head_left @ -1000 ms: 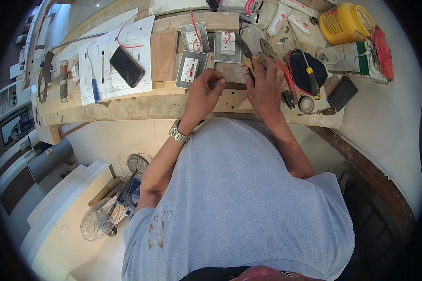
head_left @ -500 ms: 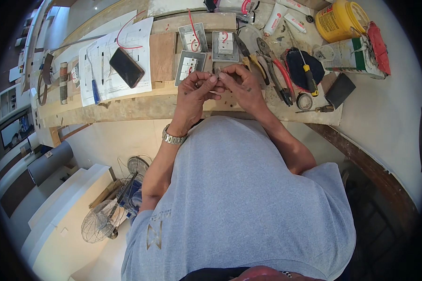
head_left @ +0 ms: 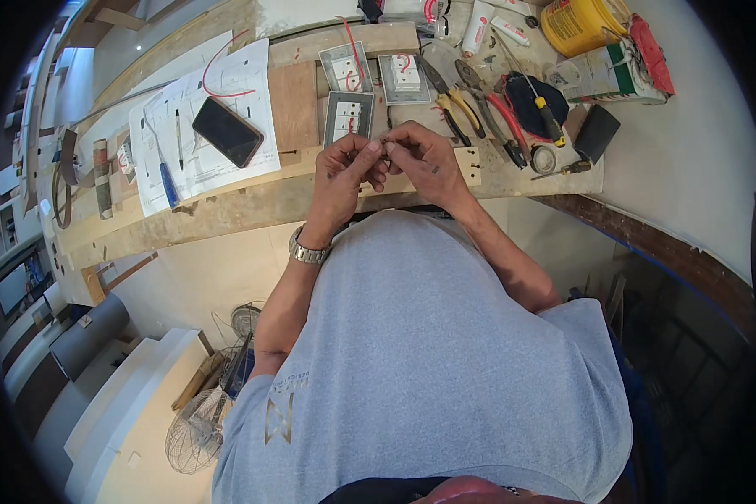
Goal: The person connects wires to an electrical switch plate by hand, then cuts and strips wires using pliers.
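Observation:
My left hand (head_left: pixel 344 168) and my right hand (head_left: pixel 427 161) meet above the near edge of the wooden workbench (head_left: pixel 252 196). Thumbs and fingers of both are pinched together at one small spot; what lies between them is too small to make out. Just beyond my left hand is a grey box with white switch modules (head_left: pixel 349 115). Behind it are a second switch box (head_left: pixel 342 65) with a red wire (head_left: pixel 354 46) rising from it and a third switch box (head_left: pixel 405 78). Yellow-handled pliers (head_left: pixel 460 99) lie close to my right hand.
On the left, a phone (head_left: pixel 228 133) and a blue-handled screwdriver (head_left: pixel 169 184) rest on paper drawings (head_left: pixel 155 134). To the right lie red-handled pliers (head_left: pixel 506 118), a yellow screwdriver (head_left: pixel 549 120), a tape roll (head_left: pixel 543 158) and a black block (head_left: pixel 597 134). A yellow tub (head_left: pixel 575 25) stands behind.
The view has shifted slightly, so the bench and its tools sit a little differently in the picture. Both hands stay pinched together in nearly the same pose.

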{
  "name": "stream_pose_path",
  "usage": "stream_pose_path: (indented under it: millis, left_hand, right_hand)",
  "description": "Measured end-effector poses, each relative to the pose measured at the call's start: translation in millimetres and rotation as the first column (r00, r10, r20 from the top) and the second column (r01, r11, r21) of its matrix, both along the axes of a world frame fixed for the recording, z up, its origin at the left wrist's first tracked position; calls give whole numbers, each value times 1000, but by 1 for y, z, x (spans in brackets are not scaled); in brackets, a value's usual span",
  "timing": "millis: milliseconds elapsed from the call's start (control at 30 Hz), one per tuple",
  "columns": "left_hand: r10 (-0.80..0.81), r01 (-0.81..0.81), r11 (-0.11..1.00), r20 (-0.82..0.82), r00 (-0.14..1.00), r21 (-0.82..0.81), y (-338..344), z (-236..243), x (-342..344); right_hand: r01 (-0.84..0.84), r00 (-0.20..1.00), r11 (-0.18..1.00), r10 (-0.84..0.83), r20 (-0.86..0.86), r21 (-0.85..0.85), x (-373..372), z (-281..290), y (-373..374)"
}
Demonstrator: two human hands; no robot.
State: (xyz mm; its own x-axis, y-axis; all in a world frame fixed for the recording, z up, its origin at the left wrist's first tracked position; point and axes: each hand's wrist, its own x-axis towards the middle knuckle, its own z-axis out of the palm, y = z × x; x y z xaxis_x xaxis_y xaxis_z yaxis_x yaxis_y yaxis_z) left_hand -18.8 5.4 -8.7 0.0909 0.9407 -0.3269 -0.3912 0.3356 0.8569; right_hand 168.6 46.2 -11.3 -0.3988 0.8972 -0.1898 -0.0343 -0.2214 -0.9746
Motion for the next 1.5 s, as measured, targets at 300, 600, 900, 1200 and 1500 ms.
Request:
stream_pose_path:
  millis: [300, 600, 900, 1200, 1500]
  left_hand:
    - [59, -58, 998, 68, 996, -21, -14, -10, -25]
    - [-121, 121, 992, -20, 992, 26, -19, -10, -47]
    - [67, -63, 997, -128, 990, 36, 4, -3, -22]
    - [285, 142, 948, -958, 21, 285, 18, -18, -4]
    - [65, -30, 997, -997, -35, 67, 46, -23, 7]
  right_hand:
    - [178, 940, 936, -253, -230, -302, -44, 1, -35]
    - [129, 986, 992, -128, 108, -4, -43, 13, -48]
    - [14, 829, 886, -270, -490, -464, -41, -19, -14]
    - [-63, 978, 916, -22, -206, -397, -8, -24, 55]
    - [-164, 984, 912, 123, -130, -375, -8, -34, 75]
